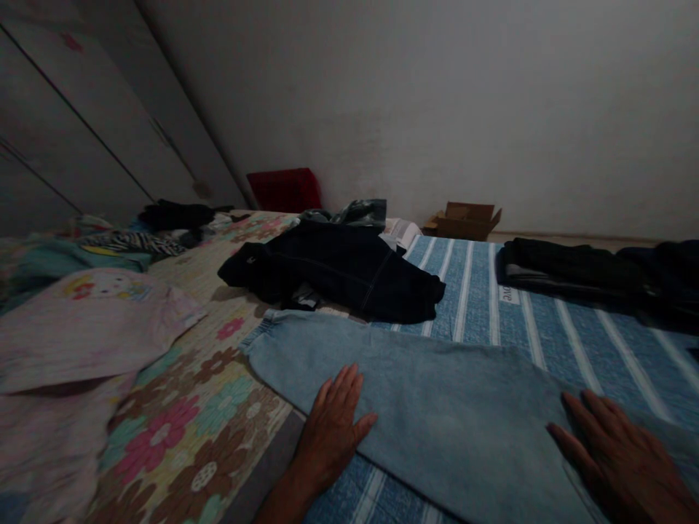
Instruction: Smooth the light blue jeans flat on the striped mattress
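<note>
Under my fingers lie light blue jeans (pixel 437 407), my left hand (pixel 333 429) and right hand (pixel 622 455) both pressed flat on them, fingers slightly spread. Just beyond sits a dark jacket (pixel 338 273) on the striped blue blanket (pixel 573 335); farther off, a cardboard box (pixel 464 220) meets the wall (pixel 437 94).

Both hands, left hand (pixel 331 426) and right hand (pixel 622 455), lie flat on light-blue jeans (pixel 437 407).

Both forearms bare (no sleeves or rings showing).
</note>
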The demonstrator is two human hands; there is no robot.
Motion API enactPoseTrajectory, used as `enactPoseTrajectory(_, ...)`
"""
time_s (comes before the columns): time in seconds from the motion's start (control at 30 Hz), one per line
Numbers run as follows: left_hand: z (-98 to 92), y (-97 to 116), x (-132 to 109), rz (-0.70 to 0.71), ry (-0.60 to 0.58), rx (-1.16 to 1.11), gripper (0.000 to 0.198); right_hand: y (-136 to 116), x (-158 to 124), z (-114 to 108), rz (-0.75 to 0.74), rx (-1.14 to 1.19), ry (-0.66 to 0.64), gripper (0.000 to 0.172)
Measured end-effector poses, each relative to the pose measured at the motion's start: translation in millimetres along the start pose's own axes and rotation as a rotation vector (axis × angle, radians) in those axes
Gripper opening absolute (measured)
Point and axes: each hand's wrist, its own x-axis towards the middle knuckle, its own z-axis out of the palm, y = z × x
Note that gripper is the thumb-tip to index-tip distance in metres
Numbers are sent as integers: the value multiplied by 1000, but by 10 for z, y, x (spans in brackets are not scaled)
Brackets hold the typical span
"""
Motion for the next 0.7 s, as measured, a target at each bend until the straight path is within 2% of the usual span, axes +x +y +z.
enactPoseTrajectory(0.17,-45,15,8,-4,-34,4,57,7,-12,25,-32,-5,27,46)
enactPoseTrajectory(0.37,-46,17,11,-22,-40,-18,57,-11,-26,15,57,21,-89,46)
enactPoseTrajectory(0.63,-70,31,12,-25,-41,-1,56,-46,10,-67,85,57,-107,48)
enactPoseTrajectory(0.7,-70,30,10,-23,-41,0,56,-54,17,-80,131,103,-111,46)
